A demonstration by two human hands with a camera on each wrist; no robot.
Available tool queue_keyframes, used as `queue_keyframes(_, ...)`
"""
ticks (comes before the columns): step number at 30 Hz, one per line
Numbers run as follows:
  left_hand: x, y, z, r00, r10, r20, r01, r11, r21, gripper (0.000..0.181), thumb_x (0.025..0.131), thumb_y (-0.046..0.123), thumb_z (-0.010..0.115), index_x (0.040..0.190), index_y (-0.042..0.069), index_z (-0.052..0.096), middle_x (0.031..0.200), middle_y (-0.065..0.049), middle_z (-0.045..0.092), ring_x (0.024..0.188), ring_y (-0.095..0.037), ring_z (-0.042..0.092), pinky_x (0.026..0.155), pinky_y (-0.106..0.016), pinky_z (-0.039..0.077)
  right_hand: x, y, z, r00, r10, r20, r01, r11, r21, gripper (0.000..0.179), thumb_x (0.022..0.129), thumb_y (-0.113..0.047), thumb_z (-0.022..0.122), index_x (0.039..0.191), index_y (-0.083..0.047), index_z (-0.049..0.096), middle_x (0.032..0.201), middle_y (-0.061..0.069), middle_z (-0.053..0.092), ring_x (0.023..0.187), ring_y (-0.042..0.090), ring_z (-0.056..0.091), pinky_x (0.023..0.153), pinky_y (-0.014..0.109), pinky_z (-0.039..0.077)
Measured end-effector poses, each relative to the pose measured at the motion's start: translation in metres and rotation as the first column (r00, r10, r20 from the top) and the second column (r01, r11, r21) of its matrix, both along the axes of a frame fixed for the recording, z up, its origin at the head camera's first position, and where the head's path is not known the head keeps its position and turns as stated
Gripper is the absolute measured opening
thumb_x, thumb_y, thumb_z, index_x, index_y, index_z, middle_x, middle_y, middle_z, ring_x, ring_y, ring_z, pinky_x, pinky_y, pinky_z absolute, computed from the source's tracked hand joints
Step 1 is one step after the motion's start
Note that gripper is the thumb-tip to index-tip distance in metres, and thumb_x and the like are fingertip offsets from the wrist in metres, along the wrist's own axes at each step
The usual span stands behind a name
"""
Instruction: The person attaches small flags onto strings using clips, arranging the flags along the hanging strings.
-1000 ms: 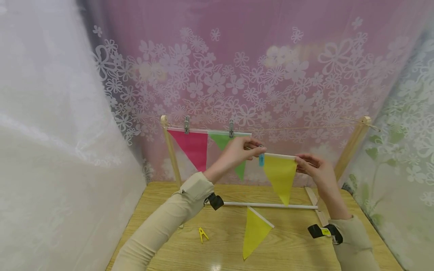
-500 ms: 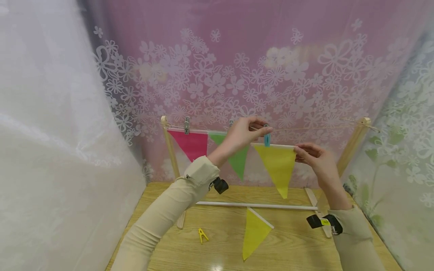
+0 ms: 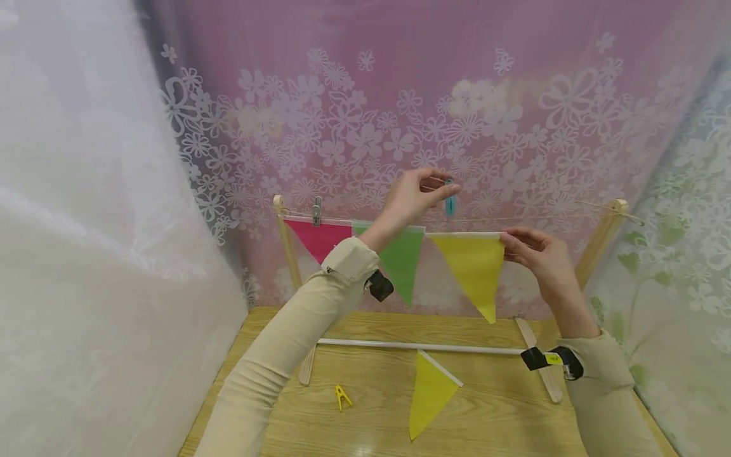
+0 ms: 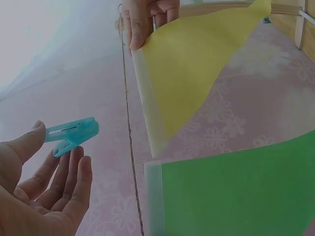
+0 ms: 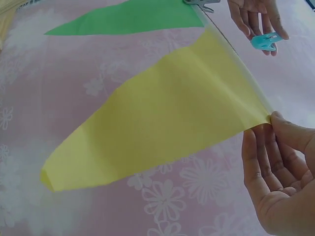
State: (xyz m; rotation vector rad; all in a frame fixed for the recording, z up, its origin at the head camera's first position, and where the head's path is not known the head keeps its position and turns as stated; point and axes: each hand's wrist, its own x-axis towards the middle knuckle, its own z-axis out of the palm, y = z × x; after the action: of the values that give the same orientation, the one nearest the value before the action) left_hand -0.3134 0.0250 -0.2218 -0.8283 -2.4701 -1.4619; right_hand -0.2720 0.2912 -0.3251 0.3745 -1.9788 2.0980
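Observation:
My left hand (image 3: pixel 414 193) pinches a blue clothespin (image 4: pixel 74 132) by its handles, above the string (image 4: pixel 129 123) and apart from it. At its top right corner, a yellow pennant (image 5: pixel 147 113) with a white band is pinched by my right hand (image 3: pixel 537 257). The pennant's top edge lies just under the string, beside the green pennant (image 3: pixel 407 266). A pink pennant (image 3: pixel 320 238) hangs farther left under a grey clothespin (image 3: pixel 316 212). Another grey clothespin (image 5: pixel 201 4) clips the green pennant; my left hand hides it in the head view.
A second yellow pennant (image 3: pixel 431 393) and a yellow clothespin (image 3: pixel 342 398) lie on the wooden table (image 3: pixel 377 431). Wooden posts (image 3: pixel 599 244) hold the string at both ends. A white rod (image 3: pixel 417 346) joins the stand's feet low across the table.
Both hands have risen; the yellow pennant has come up level with the green one. The blue clothespin has lifted away from the pennant's band to above the string.

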Motion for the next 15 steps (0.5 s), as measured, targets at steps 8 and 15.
queue_keyframes(8,-0.008,0.007,0.001,0.999,0.040,0.037,-0.039,0.999,-0.028,0.042,0.097,0.038,0.069,0.131,0.013,0.068,0.119,-0.002,0.073,0.095,-0.011,0.071,0.078,-0.020,0.056,-0.005,0.003,0.003,0.999,0.023,0.026,-0.023,1.000,-0.007,0.013,0.097,-0.011,0.069,0.110,-0.011,0.072,0.099,-0.005,0.074,0.083,0.010,0.071,0.077,0.020,0.058)
queue_keyframes(15,-0.015,0.014,-0.004,0.999,0.020,0.046,-0.021,1.000,0.018,0.038,0.097,0.033,0.070,0.127,0.010,0.070,0.114,-0.004,0.075,0.093,-0.011,0.072,0.074,-0.018,0.056,-0.008,0.001,0.006,0.999,0.030,0.034,-0.028,0.999,-0.038,0.014,0.097,-0.012,0.070,0.110,-0.011,0.074,0.101,-0.004,0.073,0.085,0.010,0.071,0.077,0.020,0.058)
